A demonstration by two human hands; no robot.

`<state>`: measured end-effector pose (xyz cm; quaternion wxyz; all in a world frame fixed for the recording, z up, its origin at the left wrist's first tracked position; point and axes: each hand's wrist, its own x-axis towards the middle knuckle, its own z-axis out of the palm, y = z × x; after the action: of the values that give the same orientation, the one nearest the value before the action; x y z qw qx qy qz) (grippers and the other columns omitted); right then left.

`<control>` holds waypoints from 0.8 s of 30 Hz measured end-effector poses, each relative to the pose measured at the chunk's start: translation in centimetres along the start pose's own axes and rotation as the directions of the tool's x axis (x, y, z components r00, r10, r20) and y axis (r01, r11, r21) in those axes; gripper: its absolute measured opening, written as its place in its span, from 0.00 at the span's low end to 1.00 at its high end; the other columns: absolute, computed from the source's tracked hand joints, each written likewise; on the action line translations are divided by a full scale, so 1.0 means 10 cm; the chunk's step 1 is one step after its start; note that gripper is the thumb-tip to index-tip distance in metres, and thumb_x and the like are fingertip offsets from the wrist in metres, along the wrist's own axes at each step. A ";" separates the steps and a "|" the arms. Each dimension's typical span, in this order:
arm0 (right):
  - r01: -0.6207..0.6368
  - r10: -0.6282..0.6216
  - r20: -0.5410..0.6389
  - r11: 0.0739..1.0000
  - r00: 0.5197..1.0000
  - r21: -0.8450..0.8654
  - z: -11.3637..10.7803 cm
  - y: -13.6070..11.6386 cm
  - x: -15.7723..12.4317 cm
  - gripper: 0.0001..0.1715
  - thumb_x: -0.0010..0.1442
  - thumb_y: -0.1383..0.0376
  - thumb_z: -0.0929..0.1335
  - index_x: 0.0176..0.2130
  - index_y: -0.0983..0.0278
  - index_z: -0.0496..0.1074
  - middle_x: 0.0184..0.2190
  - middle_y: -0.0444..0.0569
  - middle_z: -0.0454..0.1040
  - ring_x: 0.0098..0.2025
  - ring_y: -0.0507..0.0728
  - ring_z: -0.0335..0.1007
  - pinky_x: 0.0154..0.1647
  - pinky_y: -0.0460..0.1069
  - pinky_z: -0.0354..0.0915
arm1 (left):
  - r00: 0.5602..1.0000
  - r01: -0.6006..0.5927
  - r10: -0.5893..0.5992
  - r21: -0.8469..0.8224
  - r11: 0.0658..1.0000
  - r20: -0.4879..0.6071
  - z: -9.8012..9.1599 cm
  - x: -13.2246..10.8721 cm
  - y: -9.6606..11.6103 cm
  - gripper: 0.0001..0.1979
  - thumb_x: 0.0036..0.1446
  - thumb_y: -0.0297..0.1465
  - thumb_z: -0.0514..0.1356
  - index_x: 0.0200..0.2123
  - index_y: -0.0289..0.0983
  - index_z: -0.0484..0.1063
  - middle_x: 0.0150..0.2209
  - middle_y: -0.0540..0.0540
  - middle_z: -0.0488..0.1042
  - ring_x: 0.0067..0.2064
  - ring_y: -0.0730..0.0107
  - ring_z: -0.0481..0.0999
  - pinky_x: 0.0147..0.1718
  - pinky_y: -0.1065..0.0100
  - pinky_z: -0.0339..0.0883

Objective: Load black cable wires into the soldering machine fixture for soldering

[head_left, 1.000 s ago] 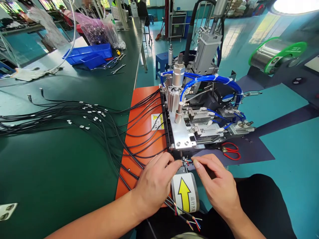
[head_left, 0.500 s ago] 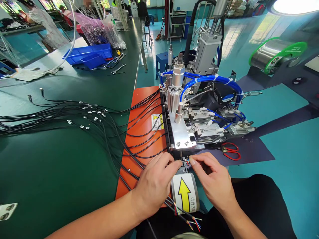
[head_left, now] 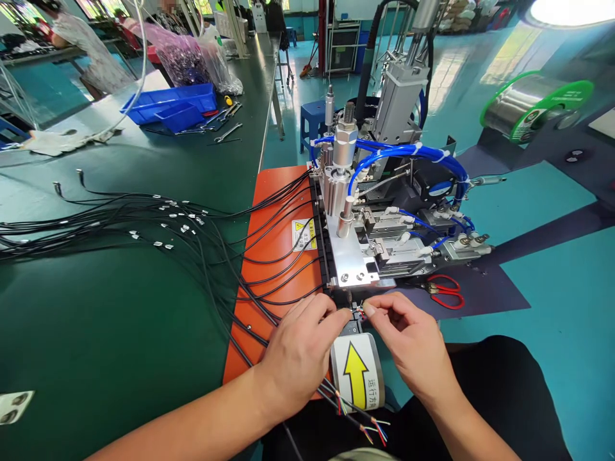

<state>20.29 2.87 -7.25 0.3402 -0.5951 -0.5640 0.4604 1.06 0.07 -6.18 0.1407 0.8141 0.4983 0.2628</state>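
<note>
My left hand (head_left: 302,349) is closed in a pinch at the front end of the machine's track, with a cable end at its thumb and fingertip, mostly hidden. Thin coloured wires (head_left: 360,312) fan out from that end over a small dark holder (head_left: 353,326). Facing it, my right hand (head_left: 416,339) pinches the tips of these wires between thumb and forefinger. Below sits a round cover with a yellow arrow (head_left: 355,378). Under my left wrist, black cables with stripped, coloured ends (head_left: 375,428) hang over the edge.
The machine (head_left: 355,211) with blue air tubes stands beyond my hands on an orange base (head_left: 269,243). Black cables (head_left: 120,211) spread over the green table (head_left: 120,333). Red-handled cutters (head_left: 444,291) lie right; a solder spool (head_left: 533,105) hangs above. Blue bins (head_left: 173,105) and wrenches (head_left: 228,132) lie farther back.
My right fingertips have shifted very slightly left at the wires, and the right hand has turned a little. The left hand keeps its place.
</note>
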 end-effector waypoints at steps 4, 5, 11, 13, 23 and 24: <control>-0.016 0.015 0.008 0.999 1.000 0.036 -0.02 0.03 0.01 0.16 0.62 0.52 0.70 0.36 0.61 0.77 0.33 0.46 0.76 0.34 0.55 0.68 0.35 0.48 0.64 | 1.000 -0.012 0.012 0.010 1.000 0.021 0.00 0.00 -0.01 0.13 0.64 0.21 0.52 0.49 0.36 0.72 0.38 0.43 0.70 0.38 0.62 0.69 0.38 0.61 0.69; -0.021 0.020 0.013 0.999 1.000 0.044 -0.02 0.04 0.02 0.16 0.62 0.52 0.70 0.37 0.61 0.77 0.33 0.46 0.76 0.34 0.55 0.68 0.35 0.48 0.64 | 0.999 -0.019 0.018 0.017 1.000 0.033 0.00 0.00 -0.01 0.14 0.65 0.22 0.52 0.50 0.36 0.71 0.38 0.43 0.71 0.39 0.62 0.68 0.38 0.61 0.69; -0.031 0.028 0.040 0.996 0.999 0.081 -0.01 0.05 0.02 0.16 0.62 0.52 0.69 0.37 0.62 0.77 0.34 0.46 0.75 0.35 0.54 0.67 0.36 0.47 0.64 | 0.990 -0.077 0.068 0.078 0.994 0.122 -0.01 0.01 -0.02 0.20 0.65 0.22 0.52 0.59 0.39 0.65 0.40 0.44 0.71 0.39 0.61 0.67 0.39 0.58 0.68; -0.030 0.026 0.043 0.996 0.999 0.085 -0.01 0.04 0.01 0.15 0.62 0.52 0.69 0.36 0.62 0.76 0.33 0.45 0.74 0.34 0.53 0.67 0.36 0.46 0.64 | 0.988 -0.090 0.078 0.083 0.992 0.136 -0.02 0.01 -0.02 0.20 0.65 0.22 0.52 0.59 0.38 0.65 0.40 0.44 0.71 0.39 0.61 0.67 0.40 0.58 0.68; -0.042 0.036 0.066 0.994 0.997 0.100 -0.01 0.01 0.01 0.15 0.63 0.53 0.69 0.37 0.62 0.75 0.34 0.46 0.75 0.34 0.54 0.67 0.35 0.47 0.64 | 0.978 -0.093 0.075 0.088 0.992 0.193 -0.04 0.03 -0.01 0.21 0.64 0.21 0.53 0.60 0.37 0.64 0.41 0.43 0.70 0.41 0.60 0.66 0.42 0.56 0.69; -0.043 0.036 0.072 0.994 0.997 0.100 -0.01 0.02 0.02 0.15 0.63 0.53 0.69 0.38 0.62 0.75 0.35 0.46 0.75 0.35 0.54 0.68 0.36 0.47 0.64 | 0.978 -0.096 0.077 0.088 0.991 0.195 -0.04 0.03 -0.01 0.22 0.64 0.21 0.53 0.60 0.37 0.63 0.41 0.43 0.70 0.41 0.60 0.66 0.42 0.56 0.69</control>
<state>20.48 3.02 -7.38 0.3408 -0.5718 -0.5394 0.5157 0.88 0.33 -5.80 0.1366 0.8624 0.4587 0.1647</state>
